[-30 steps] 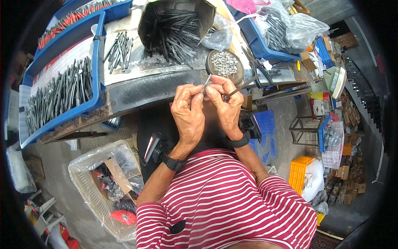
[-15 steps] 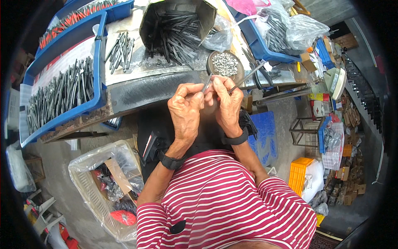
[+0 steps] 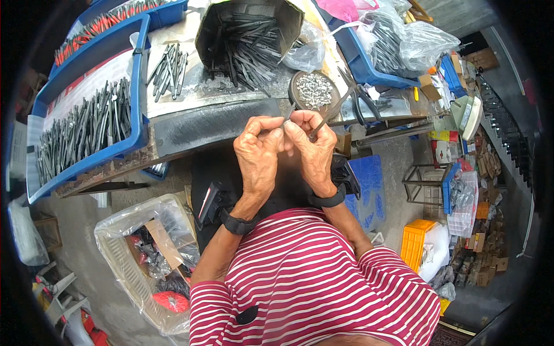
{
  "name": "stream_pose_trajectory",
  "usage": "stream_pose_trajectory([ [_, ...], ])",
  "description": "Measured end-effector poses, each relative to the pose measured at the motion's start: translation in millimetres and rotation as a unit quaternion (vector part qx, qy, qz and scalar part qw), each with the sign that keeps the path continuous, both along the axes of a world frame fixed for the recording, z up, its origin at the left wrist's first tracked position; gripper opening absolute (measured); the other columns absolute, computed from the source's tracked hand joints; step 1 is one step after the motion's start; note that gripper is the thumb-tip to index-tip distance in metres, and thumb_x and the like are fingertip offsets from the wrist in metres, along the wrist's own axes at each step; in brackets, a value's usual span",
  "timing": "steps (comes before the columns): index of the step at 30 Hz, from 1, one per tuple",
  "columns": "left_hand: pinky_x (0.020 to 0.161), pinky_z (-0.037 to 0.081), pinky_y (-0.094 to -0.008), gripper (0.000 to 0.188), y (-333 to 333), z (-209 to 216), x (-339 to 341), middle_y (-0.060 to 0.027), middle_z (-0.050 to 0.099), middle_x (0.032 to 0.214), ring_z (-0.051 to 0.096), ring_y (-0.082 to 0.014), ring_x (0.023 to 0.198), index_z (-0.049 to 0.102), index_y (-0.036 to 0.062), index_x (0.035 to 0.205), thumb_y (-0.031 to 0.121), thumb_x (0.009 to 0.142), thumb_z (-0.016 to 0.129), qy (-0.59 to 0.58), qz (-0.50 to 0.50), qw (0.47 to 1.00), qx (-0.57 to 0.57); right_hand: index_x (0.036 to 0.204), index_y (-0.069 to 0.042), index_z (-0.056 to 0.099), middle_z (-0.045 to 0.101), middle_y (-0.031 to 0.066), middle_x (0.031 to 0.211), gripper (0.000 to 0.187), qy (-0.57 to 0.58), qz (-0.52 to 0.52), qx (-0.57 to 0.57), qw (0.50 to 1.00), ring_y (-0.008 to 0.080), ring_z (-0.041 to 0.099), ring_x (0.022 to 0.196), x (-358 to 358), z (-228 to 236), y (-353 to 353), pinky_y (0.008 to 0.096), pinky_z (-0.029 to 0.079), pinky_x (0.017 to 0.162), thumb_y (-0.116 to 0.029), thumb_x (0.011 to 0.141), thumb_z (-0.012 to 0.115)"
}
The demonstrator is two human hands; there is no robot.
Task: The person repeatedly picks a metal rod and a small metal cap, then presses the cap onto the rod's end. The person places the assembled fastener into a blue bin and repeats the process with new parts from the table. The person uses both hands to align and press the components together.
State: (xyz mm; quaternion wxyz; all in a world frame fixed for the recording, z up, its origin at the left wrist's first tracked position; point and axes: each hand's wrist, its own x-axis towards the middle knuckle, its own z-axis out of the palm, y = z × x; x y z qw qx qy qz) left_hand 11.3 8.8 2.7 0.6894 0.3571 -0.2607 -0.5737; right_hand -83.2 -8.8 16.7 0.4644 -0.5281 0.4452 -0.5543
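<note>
My two hands meet just in front of the bench edge. My left hand [image 3: 257, 151] is closed, pinching a thin dark metal stick [image 3: 291, 109] whose tip pokes up between the fingers. At the same spot, the thumb and forefinger of my right hand [image 3: 313, 153] press together; what lies between those fingertips is too small to make out. A long thin dark metal strip [image 3: 336, 108] also sits in the right hand, slanting up to the right. Beyond the hands stands a round dish [image 3: 292, 94] of small silver parts [image 3: 314, 89].
A dark many-sided container [image 3: 209, 37] of black sticks lies tipped on the bench, a small pile of sticks [image 3: 168, 72] beside it. Blue trays [image 3: 141, 86] of similar pieces stand left. Black-handled pliers [image 3: 359, 106] lie right. A plastic-lined crate [image 3: 118, 254] is on the floor.
My right hand has turned slightly, its thumb moving down and left toward the left fingers. The long strip has swung to a steeper slant. My left hand is nearly still.
</note>
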Motion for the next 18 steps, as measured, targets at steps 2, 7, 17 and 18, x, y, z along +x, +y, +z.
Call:
stream_pose_trajectory([
  [2, 0.056, 0.043, -0.0203, 0.011, 1, -2, -1, -0.0025, 0.053, 0.082, 0.051, -0.0072, 0.061, 0.058, -0.0048, 0.092, -0.007, 0.083, 0.052, -0.026, 0.006, 1.0, -0.011, 0.087, 0.001, 0.056, 0.056, 0.0017, 0.067, 0.012, -0.001, -0.003, 0.009, 1.0, 0.0049, 0.051, 0.054, 0, -1, 1, 0.0187, 0.04, 0.045, -0.009, 0.085, 0.062],
  [7, 0.056, 0.04, -0.0184, 0.012, 2, -5, -1, 0.0006, 0.052, 0.071, 0.047, -0.0046, 0.062, 0.058, -0.0031, 0.095, -0.005, 0.083, 0.054, -0.127, 0.017, 0.992, -0.023, 0.082, 0.0, 0.057, 0.05, -0.0008, 0.064, 0.011, 0.234, -0.067, -0.105, 0.964, 0.0048, 0.044, 0.06, -1, -3, 1, 0.0212, 0.037, 0.052, -0.009, 0.088, 0.055],
  [17, 0.061, 0.044, -0.0196, 0.013, 1, 0, -3, -0.0017, 0.054, 0.088, 0.052, -0.0059, 0.07, 0.06, -0.0061, 0.088, -0.011, 0.079, 0.052, -0.157, 0.046, 0.986, -0.039, 0.069, 0.001, 0.046, 0.046, 0.0165, 0.054, 0.019, 0.306, -0.08, -0.172, 0.933, 0.0305, 0.048, 0.045, 4, -15, -10, 0.0357, 0.037, 0.044, -0.006, 0.084, 0.055],
  [18, 0.061, 0.044, -0.0198, 0.013, 1, 0, -2, -0.0017, 0.054, 0.089, 0.052, -0.0061, 0.07, 0.06, -0.0063, 0.088, -0.011, 0.079, 0.052, -0.151, 0.046, 0.987, -0.037, 0.068, 0.001, 0.045, 0.045, 0.0165, 0.054, 0.02, 0.305, -0.079, -0.163, 0.935, 0.0307, 0.048, 0.045, 5, -14, -11, 0.0357, 0.037, 0.044, -0.006, 0.085, 0.055],
])
